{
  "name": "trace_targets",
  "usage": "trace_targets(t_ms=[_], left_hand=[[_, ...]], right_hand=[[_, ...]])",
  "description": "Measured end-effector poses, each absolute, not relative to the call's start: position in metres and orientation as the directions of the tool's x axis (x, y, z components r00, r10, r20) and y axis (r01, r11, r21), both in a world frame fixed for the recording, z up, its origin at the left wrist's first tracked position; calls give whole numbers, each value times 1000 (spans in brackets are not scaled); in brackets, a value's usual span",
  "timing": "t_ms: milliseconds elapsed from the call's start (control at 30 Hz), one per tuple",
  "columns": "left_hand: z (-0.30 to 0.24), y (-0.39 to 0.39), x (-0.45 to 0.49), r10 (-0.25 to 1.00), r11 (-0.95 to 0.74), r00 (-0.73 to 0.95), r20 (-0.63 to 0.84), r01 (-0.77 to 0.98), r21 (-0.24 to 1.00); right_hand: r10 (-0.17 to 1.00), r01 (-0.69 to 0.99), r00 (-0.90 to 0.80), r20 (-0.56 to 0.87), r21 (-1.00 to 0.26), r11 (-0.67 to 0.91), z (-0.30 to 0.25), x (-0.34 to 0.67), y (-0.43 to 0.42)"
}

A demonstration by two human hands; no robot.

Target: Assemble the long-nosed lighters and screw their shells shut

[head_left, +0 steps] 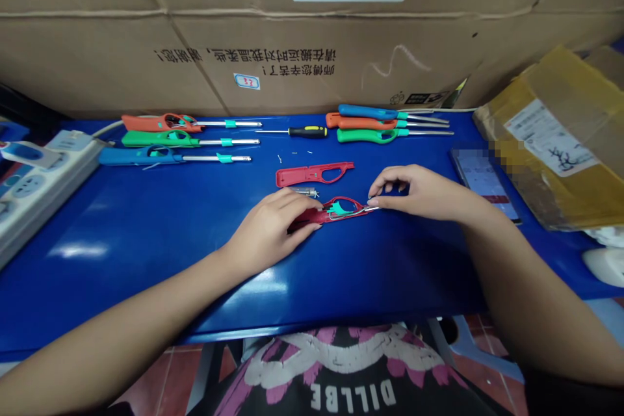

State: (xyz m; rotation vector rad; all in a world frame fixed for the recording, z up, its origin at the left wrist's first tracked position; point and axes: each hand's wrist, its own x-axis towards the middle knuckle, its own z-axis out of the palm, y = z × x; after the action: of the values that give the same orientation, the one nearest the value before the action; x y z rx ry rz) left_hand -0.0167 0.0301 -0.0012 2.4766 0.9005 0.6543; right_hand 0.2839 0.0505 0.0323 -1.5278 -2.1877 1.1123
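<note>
The left hand (267,229) grips the open red plastic lighter shell (312,216) flat on the shiny blue table (121,221), while the right hand (414,194) gently pinches the thin silver metal tube (371,208).

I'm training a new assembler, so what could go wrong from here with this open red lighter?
The teal part appears unfastened in the open red lighter shell, so it might shift under the left hand or right hand. The tiny white pieces lie loose on the blue table and could get knocked away.
</note>
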Motion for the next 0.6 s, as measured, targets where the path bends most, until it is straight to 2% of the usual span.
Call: trace_targets(t_ms=[300, 433, 600], left_hand=[[-2, 30, -15, 706, -661, 651, 279, 465, 589], [1, 32, -16, 714, -670, 635, 295, 497, 552], [12, 42, -22, 763, -644, 529, 370, 577, 503]], right_hand=[[899, 709, -394, -192, -686, 164, 23, 279, 51], [887, 711, -418, -196, -679, 184, 27, 282, 50], [864, 745, -461, -203, -618, 253, 33, 292, 50]])
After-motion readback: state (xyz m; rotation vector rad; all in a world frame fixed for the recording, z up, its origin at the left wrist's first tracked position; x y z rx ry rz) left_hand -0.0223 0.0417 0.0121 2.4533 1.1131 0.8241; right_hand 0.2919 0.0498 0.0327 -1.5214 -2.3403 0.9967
